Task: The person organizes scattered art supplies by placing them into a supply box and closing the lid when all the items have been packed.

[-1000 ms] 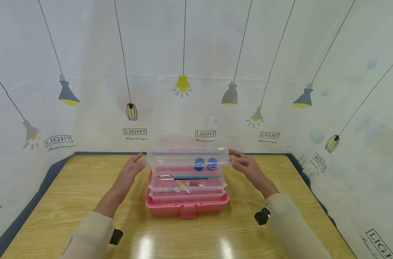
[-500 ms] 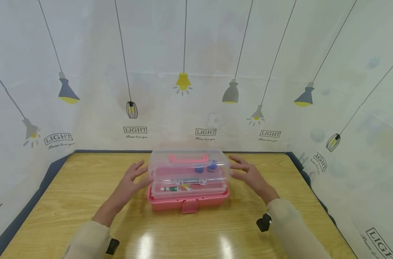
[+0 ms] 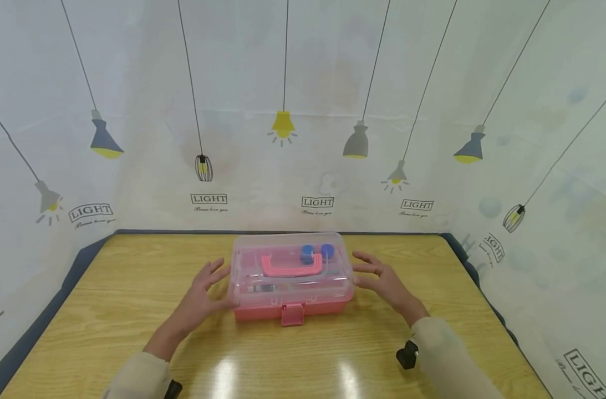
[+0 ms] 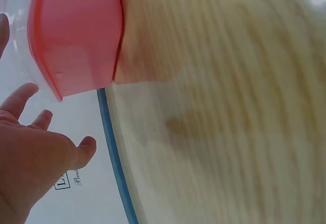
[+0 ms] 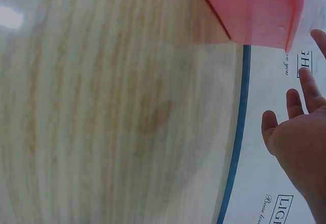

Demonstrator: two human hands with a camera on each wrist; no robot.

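Note:
A pink plastic storage box sits on the table with its clear lid lowered over it. The lid carries a pink handle, and a pink latch juts from the front. Two blue-capped items show through the lid. My left hand is at the box's left side, fingers spread, thumb by the lid's front left corner. At the right side, my right hand has extended fingers close to the lid's edge. Whether the fingertips touch the lid is hard to tell.
The wooden table has a dark blue border along its back. Behind it hangs a white cloth printed with lamps. Black wrist cameras, such as the one by the right sleeve, sit beneath the wrists.
The clear lid has swung forward and down from raised to lying over the box, covering the inner trays with the brushes. Both hands have come down slightly with it.

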